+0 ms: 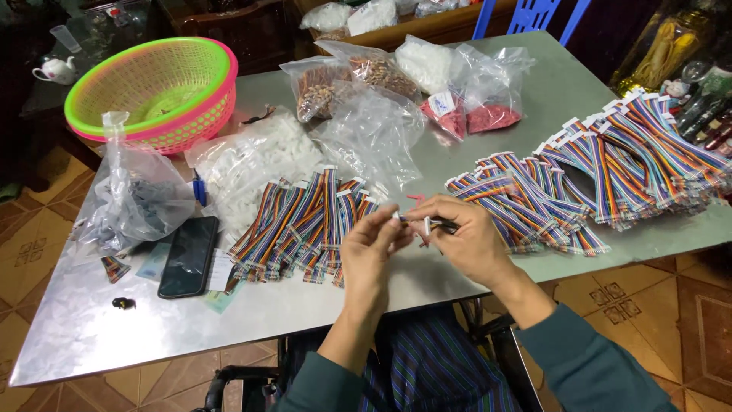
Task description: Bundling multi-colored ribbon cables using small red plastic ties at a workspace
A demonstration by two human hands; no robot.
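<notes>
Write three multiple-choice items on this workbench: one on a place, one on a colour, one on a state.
1. Where does the black phone lie?
A. left of the hands
B. in the basket
C. on the right-hand cable pile

2. What colours is the basket?
A. blue and white
B. green and pink
C. black

3. What are the left hand and right hand doing?
A. resting flat
B. holding a small white piece between them
C. lifting the phone

Answers:
1 A, it lies on the table beside the left ribbon cables.
2 B, green inside, pink rim.
3 B, fingertips meet on it.
</notes>
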